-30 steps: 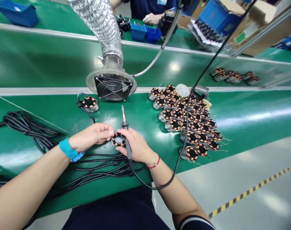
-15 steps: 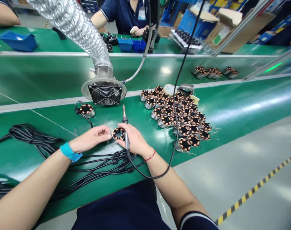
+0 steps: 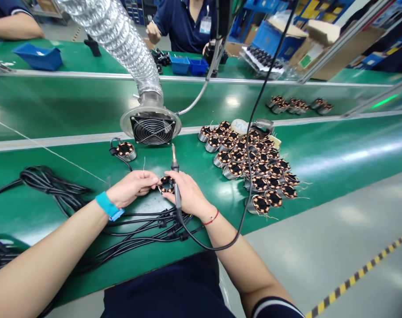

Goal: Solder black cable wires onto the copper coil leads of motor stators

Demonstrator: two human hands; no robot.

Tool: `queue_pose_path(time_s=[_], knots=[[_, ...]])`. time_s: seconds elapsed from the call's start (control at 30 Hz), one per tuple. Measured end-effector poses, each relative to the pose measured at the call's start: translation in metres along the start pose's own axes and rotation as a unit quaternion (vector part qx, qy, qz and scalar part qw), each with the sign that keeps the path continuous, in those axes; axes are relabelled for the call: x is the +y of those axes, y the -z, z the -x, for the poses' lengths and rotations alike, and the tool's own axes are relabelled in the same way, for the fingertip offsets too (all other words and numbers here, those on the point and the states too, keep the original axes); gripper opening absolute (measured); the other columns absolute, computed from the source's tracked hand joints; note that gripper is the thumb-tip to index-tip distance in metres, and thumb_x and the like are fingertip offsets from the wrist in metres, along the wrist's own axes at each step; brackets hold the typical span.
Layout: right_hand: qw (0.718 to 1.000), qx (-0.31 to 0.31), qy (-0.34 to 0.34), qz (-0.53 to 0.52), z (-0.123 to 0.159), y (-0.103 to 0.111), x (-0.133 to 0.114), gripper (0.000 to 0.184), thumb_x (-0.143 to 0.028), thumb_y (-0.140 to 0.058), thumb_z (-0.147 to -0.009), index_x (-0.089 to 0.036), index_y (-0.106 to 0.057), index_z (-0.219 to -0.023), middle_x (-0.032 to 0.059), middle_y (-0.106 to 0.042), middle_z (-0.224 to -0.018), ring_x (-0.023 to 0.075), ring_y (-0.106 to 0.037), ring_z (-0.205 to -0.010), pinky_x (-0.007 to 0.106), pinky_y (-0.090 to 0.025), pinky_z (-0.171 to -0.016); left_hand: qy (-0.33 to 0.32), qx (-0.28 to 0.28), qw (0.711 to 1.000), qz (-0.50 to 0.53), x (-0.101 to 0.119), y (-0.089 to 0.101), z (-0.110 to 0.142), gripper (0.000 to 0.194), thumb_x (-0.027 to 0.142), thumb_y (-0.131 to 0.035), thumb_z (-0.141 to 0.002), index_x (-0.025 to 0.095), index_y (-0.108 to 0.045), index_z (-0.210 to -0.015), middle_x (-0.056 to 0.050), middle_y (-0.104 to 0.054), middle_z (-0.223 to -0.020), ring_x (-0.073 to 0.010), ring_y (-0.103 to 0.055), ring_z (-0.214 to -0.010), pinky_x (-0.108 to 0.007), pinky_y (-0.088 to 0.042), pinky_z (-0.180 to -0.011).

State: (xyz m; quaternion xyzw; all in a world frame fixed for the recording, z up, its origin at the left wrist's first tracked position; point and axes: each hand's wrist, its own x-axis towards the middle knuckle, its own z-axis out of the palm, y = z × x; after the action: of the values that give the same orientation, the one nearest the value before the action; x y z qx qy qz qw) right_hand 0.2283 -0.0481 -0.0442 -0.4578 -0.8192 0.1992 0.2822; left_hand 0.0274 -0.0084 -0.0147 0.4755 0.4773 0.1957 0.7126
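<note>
A small round motor stator (image 3: 166, 184) with copper windings sits on the green bench between my two hands. My left hand (image 3: 132, 187), with a blue wrist strap, pinches its left edge and a thin wire sticking up. My right hand (image 3: 187, 194) is closed round a soldering iron (image 3: 175, 176) whose tip points away from me, and its fingers also touch the stator's right edge. The iron's black cord (image 3: 220, 245) loops off the bench edge and rises to the upper right.
A fume extractor fan (image 3: 152, 128) on a silver flexible duct stands just beyond my hands. A heap of several stators (image 3: 250, 165) lies to the right, one stator with a cable (image 3: 126, 150) to the left. Black cables (image 3: 55, 190) lie at left. A person works across the belt.
The view has shifted slightly; my hands stay on the stator, which has tilted a little between my fingers. The iron stays upright in my right hand.
</note>
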Motion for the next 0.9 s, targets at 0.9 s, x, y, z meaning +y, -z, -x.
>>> queue_pose_path(time_s=[0.9], knots=[[0.975, 0.134, -0.070, -0.163, 0.000, 0.018, 0.026, 0.051, -0.023, -0.061, -0.086, -0.023, -0.040, -0.133, 0.0102, -0.059, -0.128, 0.0222, -0.057, -0.120, 0.044, -0.048, -0.103, -0.111, -0.108, 0.902, -0.403, -0.011, -0.036, 0.018, 0.014, 0.027, -0.048, -0.089, 0.020, -0.060, -0.090, -0.004, -0.059, -0.095, -0.0176, -0.054, -0.083, -0.031, -0.039, -0.077]])
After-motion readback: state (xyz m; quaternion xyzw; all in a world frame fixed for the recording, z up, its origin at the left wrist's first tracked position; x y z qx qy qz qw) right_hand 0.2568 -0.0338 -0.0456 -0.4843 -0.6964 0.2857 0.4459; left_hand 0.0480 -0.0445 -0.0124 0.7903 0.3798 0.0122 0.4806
